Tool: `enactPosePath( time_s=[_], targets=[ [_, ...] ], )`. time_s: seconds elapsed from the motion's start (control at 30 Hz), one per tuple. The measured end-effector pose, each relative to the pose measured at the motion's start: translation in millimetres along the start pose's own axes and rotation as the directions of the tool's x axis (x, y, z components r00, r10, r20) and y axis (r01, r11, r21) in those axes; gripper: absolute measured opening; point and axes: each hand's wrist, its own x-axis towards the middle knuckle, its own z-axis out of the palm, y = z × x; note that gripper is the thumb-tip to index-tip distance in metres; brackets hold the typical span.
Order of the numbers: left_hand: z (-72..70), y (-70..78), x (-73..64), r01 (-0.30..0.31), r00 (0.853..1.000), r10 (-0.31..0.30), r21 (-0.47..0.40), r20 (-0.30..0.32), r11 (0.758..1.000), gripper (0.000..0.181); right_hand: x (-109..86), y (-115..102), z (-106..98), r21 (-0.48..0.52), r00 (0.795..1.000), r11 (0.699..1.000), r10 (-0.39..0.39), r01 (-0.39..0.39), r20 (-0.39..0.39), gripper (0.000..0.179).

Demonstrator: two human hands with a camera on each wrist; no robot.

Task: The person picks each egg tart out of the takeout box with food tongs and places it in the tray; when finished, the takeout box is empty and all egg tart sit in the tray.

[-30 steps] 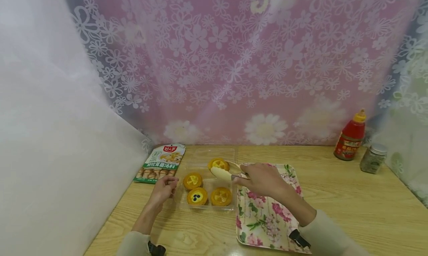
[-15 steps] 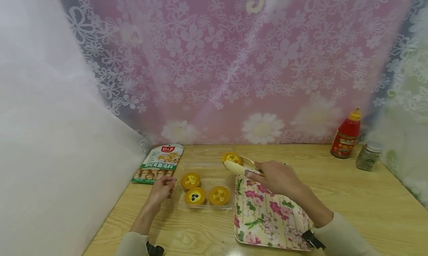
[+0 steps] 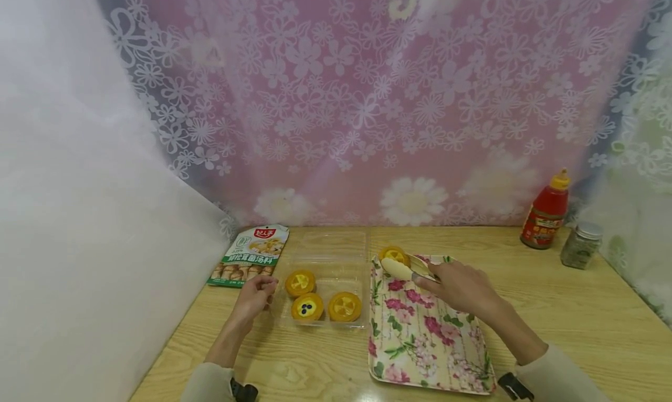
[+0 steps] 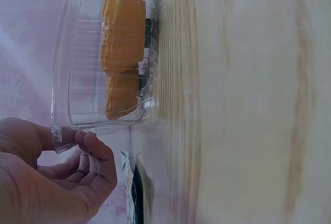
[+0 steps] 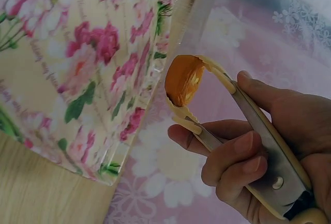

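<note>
Pink cloth with white flowers hangs at 12 o'clock, behind a light wood table. So far, as I judge it, one yellow tart is out of the clear box. My right hand curls round the tongs, and the tongs pinch that tart. It seems to hang by the 11 o'clock corner of the flowery tray, but I cannot tell if it touches. It is the only tart I can see by the tray.

Three tarts are left in the box. One fruit tart sits at the box's 10 o'clock, the berry tart at 8 o'clock and an orange tart at 4 o'clock. The lid lies back at 12 o'clock. My left hand pinches the edge of the box at 9 o'clock.

A green and white packet lies at the box's 10 o'clock. Out at the tray's 2 o'clock stand a red bottle and a small jar, side by side. A white sheet hangs at 9 o'clock, and a pale green cloth hangs at 3 o'clock.
</note>
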Motion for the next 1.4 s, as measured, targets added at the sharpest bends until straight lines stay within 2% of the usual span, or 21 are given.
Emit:
enactPosePath(
  time_s=[0.3,0.43,0.73,1.23,1.4],
  targets=[
    [-0.5,-1.0,1.3,0.002,1.000,-0.002,0.005,0.001,1.000,0.025,1.5,13,11,-0.001,0.999,1.000,0.021,-0.021,0.034,0.052],
    [-0.4,-1.2,1.9,0.001,1.000,-0.001,0.002,0.003,1.000,0.025,2.4,16,14,-0.008,0.999,1.000,0.025,-0.025,0.042,0.054],
    [-0.2,0.6,1.8,-0.001,1.000,0.001,0.000,0.002,1.000,0.026,4.0,18,16,-0.021,1.000,1.000,0.013,-0.012,0.024,0.051],
    [0.0,-0.2,1.0,0.002,1.000,-0.002,0.013,0.002,1.000,0.026,4.1,18,17,-0.030,0.998,0.999,0.035,-0.034,0.044,0.072],
    [0.4,-0.1,2.1,0.009,1.000,-0.009,0.011,0.003,1.000,0.026,3.8,18,15,-0.036,0.996,0.997,0.071,-0.069,0.057,0.084]
  ],
)
